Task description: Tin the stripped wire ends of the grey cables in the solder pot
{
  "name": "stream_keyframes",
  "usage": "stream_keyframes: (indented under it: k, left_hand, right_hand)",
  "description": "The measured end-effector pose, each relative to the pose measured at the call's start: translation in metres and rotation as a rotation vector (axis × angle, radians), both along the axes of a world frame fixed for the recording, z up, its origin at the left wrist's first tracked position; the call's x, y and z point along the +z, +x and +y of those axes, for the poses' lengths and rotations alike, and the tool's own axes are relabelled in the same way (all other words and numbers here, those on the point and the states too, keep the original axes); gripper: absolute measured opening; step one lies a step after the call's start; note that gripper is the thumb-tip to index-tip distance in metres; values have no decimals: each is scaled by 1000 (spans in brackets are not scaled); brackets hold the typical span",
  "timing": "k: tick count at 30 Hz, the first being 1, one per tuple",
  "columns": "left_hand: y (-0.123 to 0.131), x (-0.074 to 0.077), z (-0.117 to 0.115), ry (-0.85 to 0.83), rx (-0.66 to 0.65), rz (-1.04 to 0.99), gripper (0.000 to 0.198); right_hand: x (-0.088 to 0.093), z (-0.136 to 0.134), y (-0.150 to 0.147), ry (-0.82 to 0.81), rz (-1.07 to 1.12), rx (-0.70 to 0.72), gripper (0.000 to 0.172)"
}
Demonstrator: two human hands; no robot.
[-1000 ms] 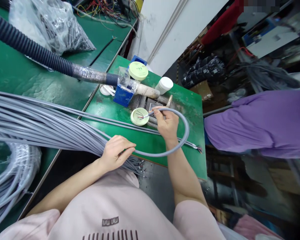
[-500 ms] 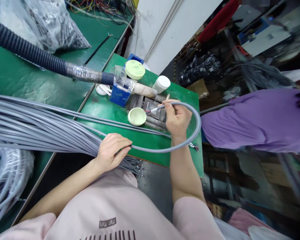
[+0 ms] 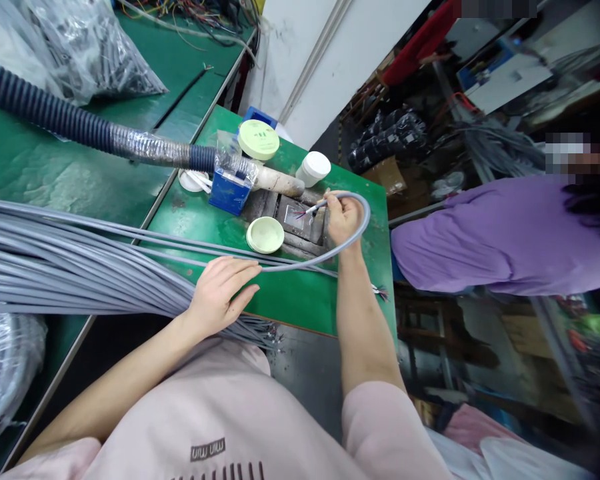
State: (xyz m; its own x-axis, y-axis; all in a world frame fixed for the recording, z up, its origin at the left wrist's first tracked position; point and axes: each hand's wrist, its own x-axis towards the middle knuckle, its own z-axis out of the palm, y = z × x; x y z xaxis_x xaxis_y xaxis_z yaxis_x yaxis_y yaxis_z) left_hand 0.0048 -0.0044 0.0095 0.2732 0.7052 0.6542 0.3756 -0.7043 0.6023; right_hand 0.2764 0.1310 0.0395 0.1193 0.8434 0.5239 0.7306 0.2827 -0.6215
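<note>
My right hand [image 3: 344, 217] is closed on a grey cable [image 3: 325, 257] near its stripped end. The thin coloured wires [image 3: 301, 213] of that end are over the square plate of a metal device [image 3: 290, 223]. From there the cable loops round the right hand and back left to my left hand [image 3: 225, 293], whose fingers rest on it with the thumb apart. An open pale-green tub [image 3: 265, 235] sits just left of the plate. Above the device ends the pale nozzle [image 3: 280, 181] of a ribbed hose [image 3: 55, 110].
A thick bundle of grey cables [image 3: 70, 267] lies at the left. Behind the device are a blue box [image 3: 230, 192], a green-lidded tub [image 3: 259, 139] and a white jar [image 3: 314, 169]. A person in purple [image 3: 500, 233] is at the right.
The wire ends have moved from the pale-green tub to over the metal plate. The cable loop is smaller, and my left thumb has come away from the cable.
</note>
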Motion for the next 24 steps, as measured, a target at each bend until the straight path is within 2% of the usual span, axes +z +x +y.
stream_keyframes:
  k: [8, 12, 14, 17, 20, 24]
  left_hand:
    - [1, -3, 3, -11, 0, 30, 33]
    - [1, -3, 2, -37, -8, 21, 32]
    - [1, -1, 0, -75, -20, -16, 30]
    - [2, 6, -5, -220, -73, -126, 26]
    - [8, 16, -10, -508, -199, -310, 23]
    - [19, 17, -18, -976, -424, -636, 31]
  right_hand:
    - [-17, 11, 8, -39, -3, 3, 21]
    - [-10, 3, 7, -18, 5, 6, 20]
    - [5, -16, 1, 28, -2, 34, 20]
    - [33, -62, -17, 114, -63, 143, 18]
    - [52, -114, -39, 213, -161, 396, 18]
    - [53, -163, -61, 236, -397, 649, 22]
